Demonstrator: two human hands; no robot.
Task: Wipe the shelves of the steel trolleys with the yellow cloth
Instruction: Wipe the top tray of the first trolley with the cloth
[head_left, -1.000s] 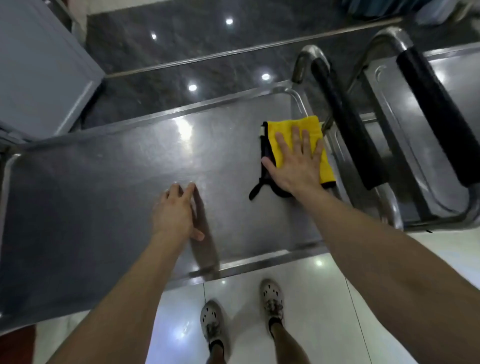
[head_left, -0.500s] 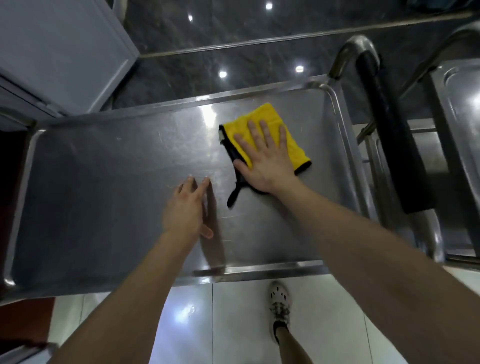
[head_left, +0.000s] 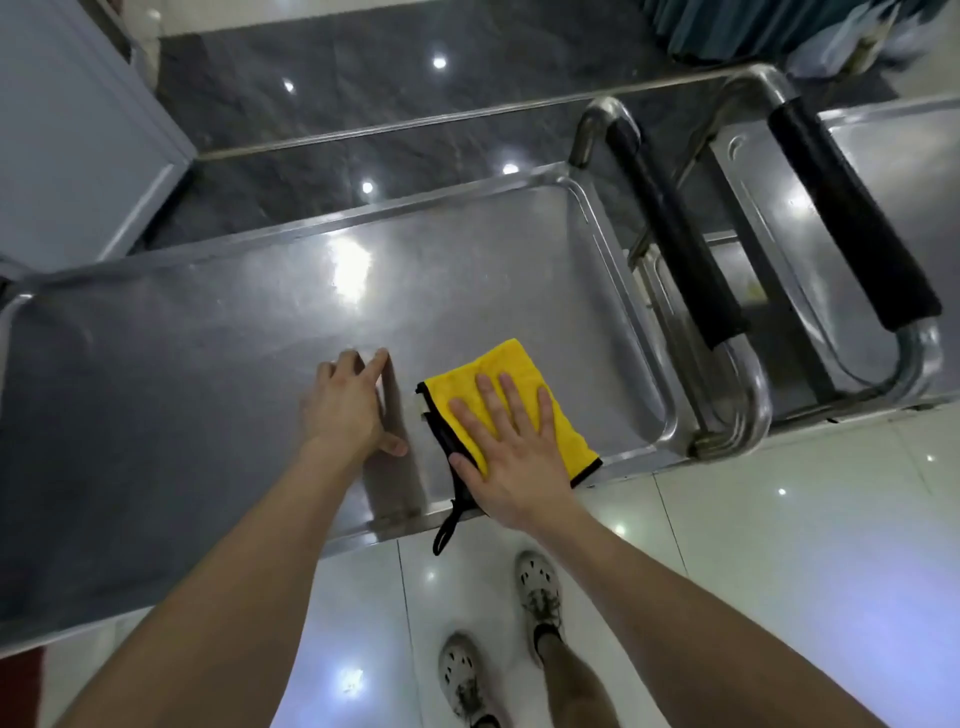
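On top shelf (head_left: 218, 374) of near steel trolley (head_left: 669, 415), front-right area: yellow cloth (head_left: 511, 358), folded, black-edged, flat beside near rim; black loop (head_left: 448, 527) hangs over rim. Right hand (head_left: 511, 457): flat, fingers straight and spread, pressing cloth. Left hand (head_left: 345, 405): just left of cloth, apart from it, fingertips on bare steel, holding nothing. 2nd trolley (head_left: 904, 171) alongside at right; 2 black-sleeved handles (head_left: 675, 244) between shelves. Below: white tiled floor (head_left: 779, 561), 2 pale shoes (head_left: 540, 582).
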